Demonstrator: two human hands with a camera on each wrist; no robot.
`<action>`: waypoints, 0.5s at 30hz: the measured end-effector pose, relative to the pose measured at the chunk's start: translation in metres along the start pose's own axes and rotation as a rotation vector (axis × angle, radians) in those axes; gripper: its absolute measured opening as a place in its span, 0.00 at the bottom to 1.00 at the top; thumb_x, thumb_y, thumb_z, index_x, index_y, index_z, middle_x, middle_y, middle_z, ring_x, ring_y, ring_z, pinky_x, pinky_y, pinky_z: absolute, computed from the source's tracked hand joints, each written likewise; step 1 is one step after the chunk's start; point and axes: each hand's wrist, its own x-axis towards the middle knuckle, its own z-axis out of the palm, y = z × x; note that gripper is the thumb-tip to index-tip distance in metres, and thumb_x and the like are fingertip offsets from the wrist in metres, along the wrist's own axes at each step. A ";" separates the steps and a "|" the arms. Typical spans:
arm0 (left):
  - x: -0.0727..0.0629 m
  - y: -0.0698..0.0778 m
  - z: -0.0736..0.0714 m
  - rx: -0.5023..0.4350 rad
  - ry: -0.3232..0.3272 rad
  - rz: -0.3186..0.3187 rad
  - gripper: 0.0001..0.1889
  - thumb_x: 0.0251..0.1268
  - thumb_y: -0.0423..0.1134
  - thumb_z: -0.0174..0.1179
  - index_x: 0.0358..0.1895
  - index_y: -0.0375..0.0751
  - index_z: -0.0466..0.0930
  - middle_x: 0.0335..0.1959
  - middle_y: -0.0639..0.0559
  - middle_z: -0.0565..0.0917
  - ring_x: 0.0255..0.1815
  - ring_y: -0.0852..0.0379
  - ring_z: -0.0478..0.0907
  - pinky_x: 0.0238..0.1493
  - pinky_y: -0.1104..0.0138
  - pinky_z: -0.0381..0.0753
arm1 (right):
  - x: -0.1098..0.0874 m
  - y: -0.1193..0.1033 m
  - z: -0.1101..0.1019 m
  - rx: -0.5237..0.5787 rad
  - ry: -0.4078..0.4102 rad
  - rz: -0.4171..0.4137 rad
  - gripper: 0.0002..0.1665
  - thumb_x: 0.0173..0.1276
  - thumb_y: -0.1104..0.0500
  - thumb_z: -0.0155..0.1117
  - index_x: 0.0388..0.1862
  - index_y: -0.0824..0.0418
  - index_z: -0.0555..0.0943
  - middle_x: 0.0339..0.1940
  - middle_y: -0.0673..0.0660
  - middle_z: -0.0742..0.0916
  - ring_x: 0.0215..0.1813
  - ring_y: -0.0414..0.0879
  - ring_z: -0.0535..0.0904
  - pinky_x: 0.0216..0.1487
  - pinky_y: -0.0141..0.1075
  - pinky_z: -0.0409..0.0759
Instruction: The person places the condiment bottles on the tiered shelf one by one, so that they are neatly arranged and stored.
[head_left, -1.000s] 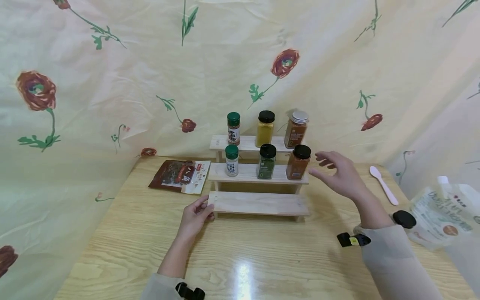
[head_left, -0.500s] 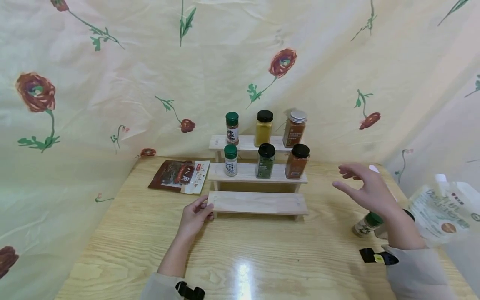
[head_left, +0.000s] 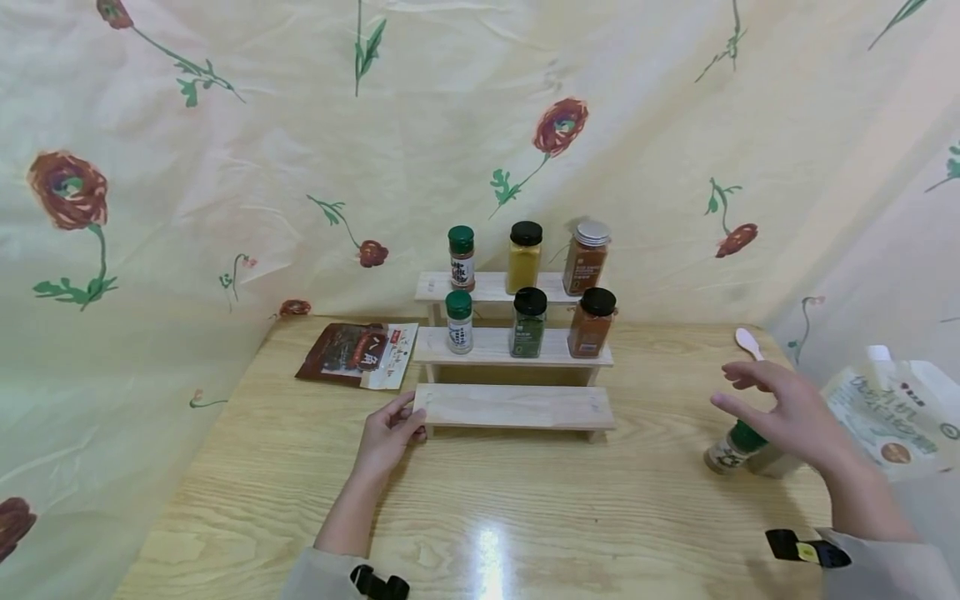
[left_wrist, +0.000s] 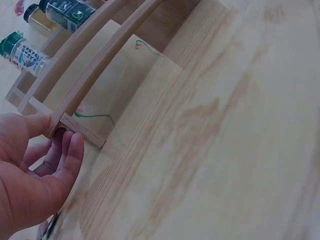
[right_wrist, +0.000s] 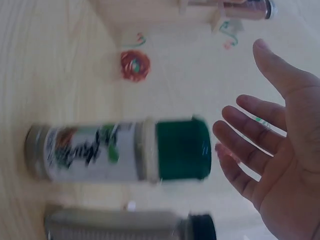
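My left hand (head_left: 390, 436) grips the left end of the lowest step of a wooden three-step rack (head_left: 517, 406), thumb on top and fingers curled beneath, as the left wrist view also shows. My right hand (head_left: 787, 408) hovers with fingers apart over a green-capped spice jar (right_wrist: 100, 152) on the table's right side. Nothing is in its grasp. Beside that jar stands a black-capped jar (right_wrist: 120, 225), mostly hidden by the hand in the head view. On the middle step are a small green-capped jar (head_left: 460, 322), a green-filled jar (head_left: 528, 323) and a reddish-brown jar (head_left: 592, 323).
The top step bears a green-capped jar (head_left: 462, 258), a yellow jar (head_left: 523, 257) and a silver-lidded jar (head_left: 587, 258). A brown and white packet (head_left: 360, 355) lies left of the rack. At right are a pale spoon (head_left: 747, 342) and a spouted pouch (head_left: 892, 412).
My right hand has moved away from the reddish-brown jar on the middle step, rightward and toward me, to above the green-capped jar. My left hand has stayed on the rack.
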 end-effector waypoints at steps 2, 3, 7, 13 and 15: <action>0.000 0.000 0.000 0.000 -0.001 -0.002 0.24 0.71 0.28 0.62 0.69 0.29 0.72 0.42 0.44 0.76 0.36 0.58 0.82 0.39 0.69 0.88 | -0.006 0.006 -0.003 -0.017 -0.017 0.010 0.26 0.63 0.58 0.77 0.58 0.67 0.81 0.50 0.67 0.86 0.47 0.18 0.68 0.44 0.16 0.66; 0.000 0.000 0.000 -0.001 -0.002 -0.004 0.24 0.71 0.28 0.62 0.69 0.29 0.72 0.42 0.45 0.76 0.36 0.59 0.82 0.39 0.69 0.88 | -0.008 0.008 -0.005 -0.026 -0.025 0.012 0.27 0.62 0.58 0.77 0.57 0.67 0.81 0.49 0.67 0.86 0.47 0.18 0.68 0.43 0.17 0.68; 0.000 0.000 -0.001 -0.007 -0.005 -0.007 0.25 0.71 0.28 0.62 0.69 0.29 0.72 0.42 0.44 0.76 0.35 0.59 0.82 0.39 0.69 0.88 | -0.018 0.018 -0.010 -0.074 -0.069 0.033 0.30 0.59 0.56 0.80 0.56 0.69 0.82 0.49 0.68 0.87 0.45 0.21 0.71 0.37 0.22 0.74; -0.001 0.000 -0.001 -0.007 -0.005 -0.007 0.25 0.71 0.28 0.62 0.69 0.29 0.71 0.42 0.45 0.76 0.34 0.58 0.82 0.39 0.69 0.88 | -0.028 0.027 -0.012 -0.139 -0.114 0.065 0.34 0.55 0.53 0.83 0.55 0.70 0.82 0.47 0.69 0.87 0.42 0.42 0.82 0.34 0.25 0.77; -0.001 0.000 0.000 -0.004 -0.005 -0.006 0.25 0.71 0.28 0.62 0.69 0.29 0.71 0.41 0.45 0.76 0.34 0.58 0.82 0.39 0.69 0.88 | -0.030 0.028 -0.012 -0.139 -0.122 0.074 0.33 0.54 0.53 0.83 0.54 0.70 0.83 0.47 0.69 0.87 0.42 0.48 0.83 0.34 0.24 0.76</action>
